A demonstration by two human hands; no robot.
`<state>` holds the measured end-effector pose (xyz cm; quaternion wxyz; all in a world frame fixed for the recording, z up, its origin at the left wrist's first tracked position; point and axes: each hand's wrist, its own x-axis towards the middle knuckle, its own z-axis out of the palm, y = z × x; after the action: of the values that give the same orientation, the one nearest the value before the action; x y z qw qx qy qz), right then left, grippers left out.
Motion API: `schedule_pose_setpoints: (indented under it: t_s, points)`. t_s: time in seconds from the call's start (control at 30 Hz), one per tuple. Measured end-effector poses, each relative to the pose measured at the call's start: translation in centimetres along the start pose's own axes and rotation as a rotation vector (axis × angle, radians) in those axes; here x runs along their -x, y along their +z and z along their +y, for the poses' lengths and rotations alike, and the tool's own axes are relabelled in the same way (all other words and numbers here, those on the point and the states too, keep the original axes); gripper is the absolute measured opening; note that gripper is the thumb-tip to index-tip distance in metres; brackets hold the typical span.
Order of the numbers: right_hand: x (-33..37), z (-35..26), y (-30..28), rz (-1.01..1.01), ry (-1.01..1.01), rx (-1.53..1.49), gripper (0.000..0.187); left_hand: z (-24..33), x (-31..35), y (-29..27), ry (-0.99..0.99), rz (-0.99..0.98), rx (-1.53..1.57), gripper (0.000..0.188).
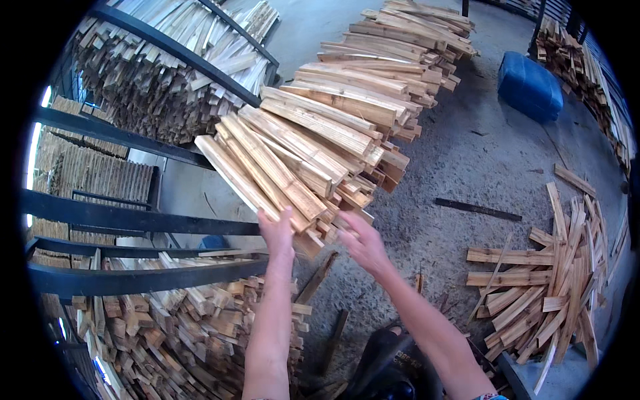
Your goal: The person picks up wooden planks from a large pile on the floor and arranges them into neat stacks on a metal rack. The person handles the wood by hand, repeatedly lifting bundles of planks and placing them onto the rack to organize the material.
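Note:
A long heap of light-brown wooden boards (313, 137) runs from in front of me toward the far side, with the near board ends facing me. My left hand (277, 235) is closed round the near end of a board (230, 167) at the heap's left edge, with its thumb on top. Beside the lower right board ends is my right hand (363, 243), slightly blurred, its fingers curled together. Whatever those fingers hold, if anything, cannot be made out.
Dark metal rails (147, 217) cross on the left, above a stack of wood pieces (193, 327). Another wood stack (160, 73) stands far left. On the right are a blue plastic container (530, 87), a dark strip (478, 209) on the floor and a loose board pile (553, 280).

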<state>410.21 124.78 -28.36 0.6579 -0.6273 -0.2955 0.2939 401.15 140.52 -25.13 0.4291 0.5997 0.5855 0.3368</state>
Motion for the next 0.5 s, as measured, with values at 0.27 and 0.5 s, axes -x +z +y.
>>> schedule_pose_setpoints:
  t_s: [0.27,0.5]
  points:
    - [33.1,10.4,-13.1,0.346,0.830,0.021,0.033,-2.8,1.6,3.5,0.414,-0.187,-0.796,0.040]
    - [50.0,7.5,-9.8,0.759,1.044,-0.063,0.034,-4.4,3.4,0.3,0.800,-0.487,-0.788,0.037]
